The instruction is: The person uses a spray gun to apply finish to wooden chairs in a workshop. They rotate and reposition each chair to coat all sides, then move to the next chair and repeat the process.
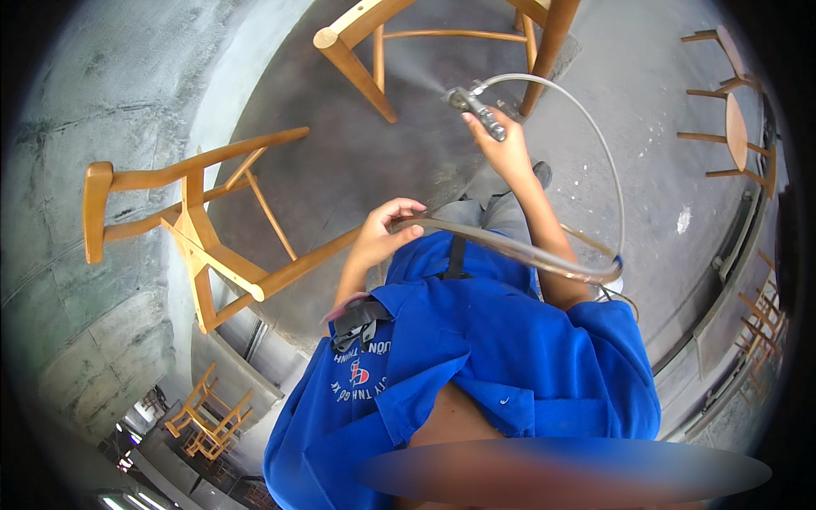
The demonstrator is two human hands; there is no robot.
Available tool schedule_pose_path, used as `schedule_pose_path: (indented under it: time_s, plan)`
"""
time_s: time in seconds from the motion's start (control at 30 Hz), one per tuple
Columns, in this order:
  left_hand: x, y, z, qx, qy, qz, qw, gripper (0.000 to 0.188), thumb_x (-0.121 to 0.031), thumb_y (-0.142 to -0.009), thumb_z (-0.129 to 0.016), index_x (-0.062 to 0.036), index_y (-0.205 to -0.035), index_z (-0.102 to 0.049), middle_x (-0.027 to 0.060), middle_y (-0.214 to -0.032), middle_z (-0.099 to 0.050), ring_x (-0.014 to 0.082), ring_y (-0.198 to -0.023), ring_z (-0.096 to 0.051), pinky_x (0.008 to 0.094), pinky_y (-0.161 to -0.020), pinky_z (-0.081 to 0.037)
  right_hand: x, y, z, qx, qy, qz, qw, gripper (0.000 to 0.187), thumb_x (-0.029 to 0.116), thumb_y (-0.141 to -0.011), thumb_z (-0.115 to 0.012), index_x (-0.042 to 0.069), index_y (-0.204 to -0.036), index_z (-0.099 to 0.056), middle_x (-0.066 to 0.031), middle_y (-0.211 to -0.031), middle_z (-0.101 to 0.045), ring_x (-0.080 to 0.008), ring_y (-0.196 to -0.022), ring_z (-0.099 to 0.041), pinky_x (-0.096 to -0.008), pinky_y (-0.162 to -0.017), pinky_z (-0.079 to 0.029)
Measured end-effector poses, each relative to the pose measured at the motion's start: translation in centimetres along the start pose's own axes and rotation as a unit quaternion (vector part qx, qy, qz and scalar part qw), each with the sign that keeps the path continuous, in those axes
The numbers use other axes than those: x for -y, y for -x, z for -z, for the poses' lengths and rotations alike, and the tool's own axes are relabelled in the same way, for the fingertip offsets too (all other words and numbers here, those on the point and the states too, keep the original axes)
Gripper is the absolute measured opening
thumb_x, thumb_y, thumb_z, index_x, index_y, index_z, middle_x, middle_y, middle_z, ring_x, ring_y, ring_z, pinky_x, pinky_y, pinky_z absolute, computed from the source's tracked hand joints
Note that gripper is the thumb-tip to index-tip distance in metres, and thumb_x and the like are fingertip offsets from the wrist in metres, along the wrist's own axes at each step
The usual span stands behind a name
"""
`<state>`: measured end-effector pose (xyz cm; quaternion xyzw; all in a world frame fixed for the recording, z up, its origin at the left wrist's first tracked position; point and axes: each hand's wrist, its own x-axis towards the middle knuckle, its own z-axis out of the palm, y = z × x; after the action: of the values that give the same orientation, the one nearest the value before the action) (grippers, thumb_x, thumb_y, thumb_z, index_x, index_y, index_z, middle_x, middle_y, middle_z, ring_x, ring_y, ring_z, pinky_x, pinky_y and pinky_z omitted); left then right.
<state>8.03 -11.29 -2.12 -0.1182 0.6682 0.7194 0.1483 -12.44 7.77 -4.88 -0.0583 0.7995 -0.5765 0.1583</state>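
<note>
My right hand (503, 151) is wrapped around a metal spray gun (478, 112). A pale mist leaves its nozzle toward the light-brown wooden chair (355, 72) at the top, whose legs point toward me. From the gun, a clear hose (614, 166) arcs to the right and loops back across my waist. In my left hand (381, 236), the looped hose passes between thumb and fingers. On the left a second wooden chair frame (223, 255) lies tipped, one long leg reaching up to my left wrist. Whether that hand also touches the leg, I cannot tell.
A grey curved wall (102, 127) rises at the left, next to the dark-stained floor (280, 119). Wooden stools or chairs (736, 132) stand along the right edge. More chair frames (208, 416) sit at the lower left, and others (761, 319) at the lower right.
</note>
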Motion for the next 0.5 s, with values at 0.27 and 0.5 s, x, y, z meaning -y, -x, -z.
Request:
schedule_pose_path:
  time_s: [0.27, 0.5]
  plan:
    - [0.9, 3.1, -0.9, -0.08, -0.014, 0.034, 0.996, 0.037, -0.013, -0.085, -0.074, -0.0043, -0.119, -0.063, 0.0021, -0.113, -0.064, 0.0131, -0.106, -0.058, 0.0304, -0.097, -0.044, -0.3, -4.0, -2.6, -0.041, -0.036, 0.05, 0.997, 0.038, 0.032, -0.089, -0.074, -0.001, -0.108, -0.07, -0.0075, -0.074, -0.069, -0.0112, -0.069, -0.062, -0.0282, -0.065, -0.049]
    - [-0.6, 3.9, -1.0, -0.059, -0.017, 0.008, 0.998, 0.04, -0.01, -0.082, -0.076, -0.0051, -0.119, -0.063, 0.0006, -0.102, -0.063, 0.0124, -0.098, -0.059, 0.0298, -0.093, -0.045, 3.3, 2.1, 2.7, -0.02, -0.396, -0.042, 0.917, 0.045, 0.043, -0.099, -0.056, -0.001, -0.107, -0.062, -0.0052, -0.074, -0.062, -0.0146, -0.064, -0.063, -0.0206, -0.038, -0.036]
